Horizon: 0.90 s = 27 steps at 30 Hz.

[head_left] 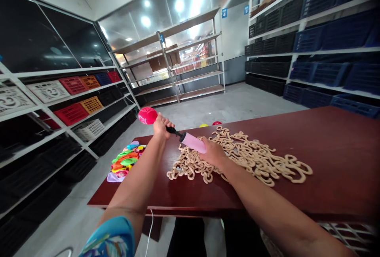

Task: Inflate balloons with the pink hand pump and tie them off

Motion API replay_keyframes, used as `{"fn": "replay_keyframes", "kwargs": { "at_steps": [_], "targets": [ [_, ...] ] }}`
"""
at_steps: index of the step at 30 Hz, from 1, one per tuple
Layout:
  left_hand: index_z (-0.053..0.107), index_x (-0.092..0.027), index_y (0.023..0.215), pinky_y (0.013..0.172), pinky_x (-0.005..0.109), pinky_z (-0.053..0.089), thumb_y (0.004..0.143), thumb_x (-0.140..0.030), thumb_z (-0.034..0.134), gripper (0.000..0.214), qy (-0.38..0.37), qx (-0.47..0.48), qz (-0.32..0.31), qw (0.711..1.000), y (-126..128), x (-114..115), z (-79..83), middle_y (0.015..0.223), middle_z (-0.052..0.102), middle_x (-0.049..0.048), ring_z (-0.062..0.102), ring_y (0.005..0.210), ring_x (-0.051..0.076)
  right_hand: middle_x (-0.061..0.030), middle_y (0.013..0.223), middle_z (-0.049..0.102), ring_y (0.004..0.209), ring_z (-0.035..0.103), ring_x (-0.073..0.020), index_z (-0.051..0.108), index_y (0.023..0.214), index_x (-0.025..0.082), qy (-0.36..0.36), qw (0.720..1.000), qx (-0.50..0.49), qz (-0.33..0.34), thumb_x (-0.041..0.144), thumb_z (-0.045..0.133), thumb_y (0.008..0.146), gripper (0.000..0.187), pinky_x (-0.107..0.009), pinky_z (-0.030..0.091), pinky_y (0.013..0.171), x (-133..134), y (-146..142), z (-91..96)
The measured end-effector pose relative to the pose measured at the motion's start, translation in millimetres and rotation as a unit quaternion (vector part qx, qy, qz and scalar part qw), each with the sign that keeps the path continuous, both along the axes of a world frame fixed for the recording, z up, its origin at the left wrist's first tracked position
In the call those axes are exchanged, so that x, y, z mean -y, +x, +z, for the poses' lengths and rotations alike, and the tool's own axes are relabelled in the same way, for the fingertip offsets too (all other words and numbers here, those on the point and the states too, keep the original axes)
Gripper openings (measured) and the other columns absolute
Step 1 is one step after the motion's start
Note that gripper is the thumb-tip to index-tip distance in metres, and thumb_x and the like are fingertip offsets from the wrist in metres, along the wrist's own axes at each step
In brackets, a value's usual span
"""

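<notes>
A balloon pump (193, 143) with a pink barrel and black end is held over the table between my two hands. My left hand (162, 125) is closed around the pump's black end. Out of the far side of that hand bulges a partly inflated red balloon (147, 115) with pale print; its neck is hidden by my fingers. My right hand (213, 152) wraps round the near end of the pink barrel. Beneath and beyond it spreads a heap of long beige twisting balloons or tubes (252, 156); I cannot tell which. Uninflated coloured balloons (127, 161) lie in a pile at left.
The dark red table (335, 150) stretches to the right. A yellow balloon (203, 125) and a red round balloon (217, 123) show past its far edge. Shelves with crates (74, 85) stand left, blue crates (331, 71) right, and a metal rack (196, 90) at the back.
</notes>
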<state>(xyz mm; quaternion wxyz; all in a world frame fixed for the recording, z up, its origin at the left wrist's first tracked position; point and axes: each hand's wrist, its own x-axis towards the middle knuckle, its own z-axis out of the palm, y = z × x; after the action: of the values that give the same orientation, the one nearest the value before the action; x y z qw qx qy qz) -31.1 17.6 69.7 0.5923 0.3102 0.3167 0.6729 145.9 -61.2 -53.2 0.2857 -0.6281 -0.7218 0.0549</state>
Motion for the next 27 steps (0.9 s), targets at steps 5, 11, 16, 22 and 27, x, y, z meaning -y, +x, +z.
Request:
{"fn": "replay_keyframes", "kwargs": {
  "at_steps": [5,11,16,22,27],
  "targets": [
    [0.019,-0.021,0.056,0.038,0.023,0.031,0.08,-0.048,0.051,0.048,0.002,-0.001,0.003,1.0,27,4,-9.8,0.041,0.019,-0.0085,0.027,0.03,0.006,-0.0066,0.092,0.065,0.077,0.061,-0.0205,0.047,0.115,0.023,0.004,1.0,-0.028,-0.005,0.037,0.061,0.069,0.051,-0.028,0.038,0.063,-1,4,-0.6],
    [0.02,-0.021,0.057,0.037,0.024,0.032,0.081,-0.039,0.05,0.042,0.005,-0.042,0.028,0.999,8,-1,14.3,0.04,0.019,-0.0084,0.027,0.03,0.007,-0.0048,0.091,0.064,0.075,0.061,-0.0192,0.048,0.114,0.023,0.027,0.998,-0.048,0.013,0.037,0.06,0.067,0.05,-0.027,0.037,0.06,-5,4,-1.1],
    [0.018,-0.021,0.057,0.036,0.023,0.031,0.078,-0.031,0.052,0.041,0.045,-0.064,0.035,0.996,-29,-9,68.3,0.04,0.018,-0.0087,0.024,0.03,0.006,-0.0038,0.086,0.064,0.073,0.06,-0.0196,0.051,0.106,0.023,0.042,0.998,-0.046,0.01,0.037,0.059,0.066,0.044,-0.028,0.037,0.058,-8,6,-0.8],
    [0.013,-0.02,0.058,0.035,0.022,0.031,0.078,-0.03,0.053,0.046,0.062,-0.076,0.026,0.995,-49,-13,100.9,0.039,0.017,-0.0083,0.024,0.03,0.006,-0.0059,0.087,0.065,0.074,0.06,-0.0208,0.051,0.107,0.021,0.042,0.998,-0.055,0.006,0.034,0.06,0.065,0.045,-0.029,0.039,0.059,-7,5,-2.4],
    [0.015,-0.02,0.056,0.037,0.023,0.033,0.08,-0.037,0.052,0.047,0.055,-0.067,0.014,0.996,-28,-10,77.1,0.038,0.018,-0.0082,0.026,0.029,0.006,-0.006,0.09,0.065,0.075,0.061,-0.0211,0.05,0.112,0.022,0.029,0.996,-0.079,0.01,0.033,0.061,0.064,0.05,-0.031,0.042,0.062,-7,7,-7.0]
  ]
}}
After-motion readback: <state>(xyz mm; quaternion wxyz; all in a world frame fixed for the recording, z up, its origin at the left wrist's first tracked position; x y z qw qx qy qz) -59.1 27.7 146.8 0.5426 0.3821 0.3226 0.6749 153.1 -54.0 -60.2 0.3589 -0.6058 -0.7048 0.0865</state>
